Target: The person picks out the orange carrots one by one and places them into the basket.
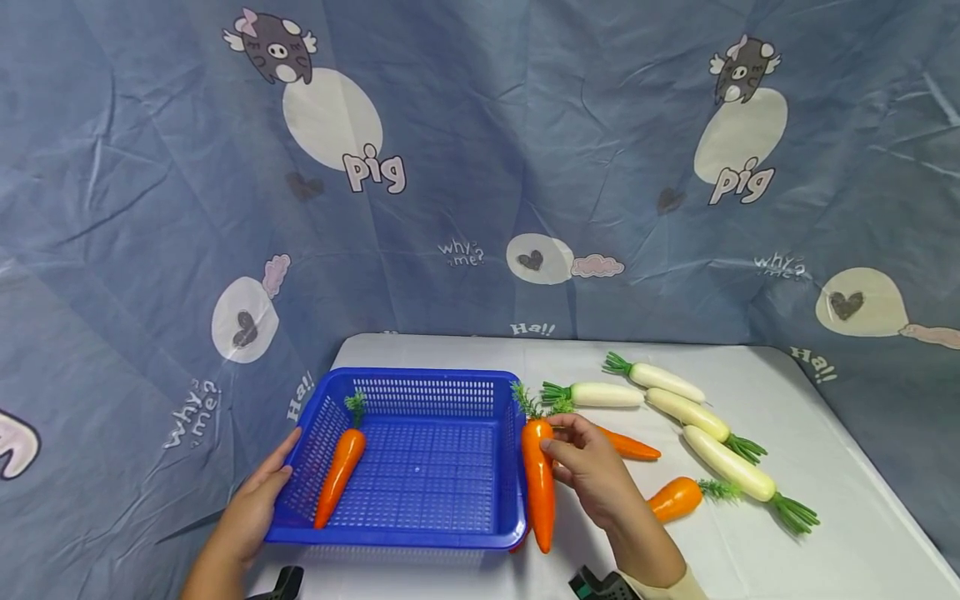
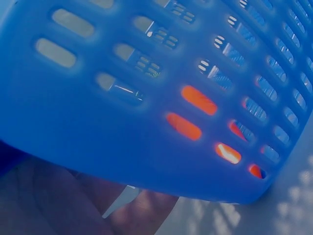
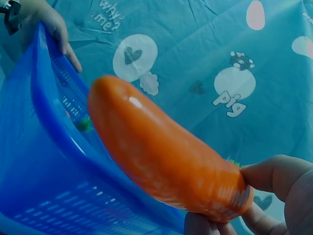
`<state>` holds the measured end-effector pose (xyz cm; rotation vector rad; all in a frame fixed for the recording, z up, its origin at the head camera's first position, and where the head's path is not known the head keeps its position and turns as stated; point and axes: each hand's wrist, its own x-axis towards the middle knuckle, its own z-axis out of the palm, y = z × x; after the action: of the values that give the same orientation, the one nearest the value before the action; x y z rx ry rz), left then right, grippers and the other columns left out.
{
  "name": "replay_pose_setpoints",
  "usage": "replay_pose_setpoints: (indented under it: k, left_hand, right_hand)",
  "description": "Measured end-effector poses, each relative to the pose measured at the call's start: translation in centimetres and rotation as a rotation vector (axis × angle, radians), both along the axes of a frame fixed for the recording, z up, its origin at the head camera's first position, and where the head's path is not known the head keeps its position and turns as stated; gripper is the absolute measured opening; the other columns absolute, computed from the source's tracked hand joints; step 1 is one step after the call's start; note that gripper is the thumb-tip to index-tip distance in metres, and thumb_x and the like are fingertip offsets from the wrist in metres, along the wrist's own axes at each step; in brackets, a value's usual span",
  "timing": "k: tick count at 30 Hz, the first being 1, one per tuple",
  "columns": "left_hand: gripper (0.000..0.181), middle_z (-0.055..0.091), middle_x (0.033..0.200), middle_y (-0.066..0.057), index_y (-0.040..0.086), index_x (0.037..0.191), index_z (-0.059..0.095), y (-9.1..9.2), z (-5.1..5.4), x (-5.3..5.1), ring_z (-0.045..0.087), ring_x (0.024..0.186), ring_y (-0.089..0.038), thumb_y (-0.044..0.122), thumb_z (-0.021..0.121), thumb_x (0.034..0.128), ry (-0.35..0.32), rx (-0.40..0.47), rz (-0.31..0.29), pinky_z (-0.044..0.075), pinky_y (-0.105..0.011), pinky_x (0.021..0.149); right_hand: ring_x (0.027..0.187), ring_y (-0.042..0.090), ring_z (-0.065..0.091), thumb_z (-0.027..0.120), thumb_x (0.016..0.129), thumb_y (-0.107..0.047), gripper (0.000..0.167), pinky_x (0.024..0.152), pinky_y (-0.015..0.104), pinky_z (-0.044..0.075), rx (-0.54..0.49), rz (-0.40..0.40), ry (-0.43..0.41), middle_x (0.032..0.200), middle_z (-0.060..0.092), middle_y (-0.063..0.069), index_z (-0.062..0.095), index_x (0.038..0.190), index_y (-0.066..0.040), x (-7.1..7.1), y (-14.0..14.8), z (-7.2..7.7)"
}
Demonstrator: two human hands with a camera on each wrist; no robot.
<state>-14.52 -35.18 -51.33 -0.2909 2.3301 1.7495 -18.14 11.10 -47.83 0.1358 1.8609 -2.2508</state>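
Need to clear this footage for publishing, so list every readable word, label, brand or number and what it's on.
"pig": twice on the blue cloth in the head view.
"why me?": three times on that cloth.
"Ha!!": also on the cloth.
Cut-off print at the head view's left edge: unreadable.
Blue basket, held carrot, white radishes: no readable text.

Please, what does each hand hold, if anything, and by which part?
The right hand holds a glossy, tapered orange carrot near its thick, leafy end. The left hand grips the blue, rectangular plastic basket at its left rim.
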Motion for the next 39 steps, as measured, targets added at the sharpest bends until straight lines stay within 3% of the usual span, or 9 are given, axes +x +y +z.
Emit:
replay_pose_setpoints:
  k: [4,10,19,25,32,36,39]
  left_hand:
    - [0.057,-0.007,0.176,-0.013,0.032,0.169,0.008,0.0,-0.1,-0.1,0.004,0.159,-0.047,0.023,0.023,0.1153,-0.018,0.028,0.014,0.018,-0.067,0.122]
    - [0.056,-0.007,0.176,-0.013,0.032,0.169,0.007,0.1,-0.1,-0.1,0.006,0.159,-0.046,0.023,0.021,0.1153,-0.02,0.029,0.015,0.02,-0.066,0.122]
    - [0.056,-0.009,0.176,-0.011,0.03,0.169,0.01,-0.3,0.0,0.1,-0.003,0.159,-0.046,0.023,0.025,0.1156,-0.003,0.039,0.012,0.008,-0.071,0.122]
    - [0.056,-0.007,0.176,-0.012,0.028,0.17,0.012,0.0,-0.1,0.1,-0.001,0.159,-0.045,0.023,0.026,0.1157,0.034,0.042,-0.003,0.008,-0.07,0.121]
    - [0.056,-0.005,0.176,-0.013,0.028,0.17,0.013,0.2,-0.2,0.1,0.002,0.158,-0.046,0.023,0.026,0.1156,0.046,0.044,0.0,0.01,-0.069,0.122]
    - [0.055,-0.004,0.176,-0.013,0.03,0.17,0.012,0.1,0.0,0.2,0.005,0.158,-0.044,0.026,0.025,0.1158,0.035,0.012,-0.005,0.024,-0.052,0.122]
    - [0.055,-0.004,0.176,-0.012,0.031,0.169,0.011,0.1,0.1,0.2,0.006,0.158,-0.044,0.027,0.025,0.1158,0.025,0.006,-0.003,0.025,-0.052,0.121]
  right_hand:
    - [0.093,0.022,0.064,0.069,0.093,-0.001,0.037,0.077,0.032,0.06,0.012,0.015,0.004,0.109,0.058,0.012,0.058,0.129,0.003,0.0,-0.4,0.2]
    - [0.093,0.023,0.065,0.071,0.093,-0.002,0.037,0.077,0.031,0.059,0.022,0.014,0.008,0.11,0.058,0.014,0.059,0.128,0.002,0.0,-1.0,0.3]
    - [0.088,0.021,0.061,0.072,0.092,-0.004,0.035,0.071,0.027,0.056,0.025,0.014,0.013,0.104,0.057,0.011,0.06,0.125,0.001,-0.2,-2.3,0.2]
    - [0.092,0.023,0.062,0.071,0.092,-0.004,0.035,0.077,0.032,0.059,0.016,-0.021,-0.006,0.106,0.056,0.012,0.06,0.125,-0.002,-0.5,-2.7,0.1]
    - [0.094,0.023,0.062,0.07,0.094,-0.004,0.035,0.079,0.034,0.059,-0.003,-0.009,-0.016,0.107,0.057,0.012,0.058,0.126,-0.001,-0.8,-3.1,0.4]
    - [0.094,0.022,0.062,0.07,0.093,-0.003,0.034,0.08,0.033,0.059,-0.019,0.001,-0.012,0.106,0.057,0.011,0.059,0.125,0.0,-1.1,-3.6,0.5]
    - [0.094,0.022,0.062,0.07,0.093,-0.003,0.034,0.081,0.034,0.059,-0.014,0.012,-0.006,0.105,0.057,0.011,0.058,0.125,-0.001,-1.2,-4.0,0.6]
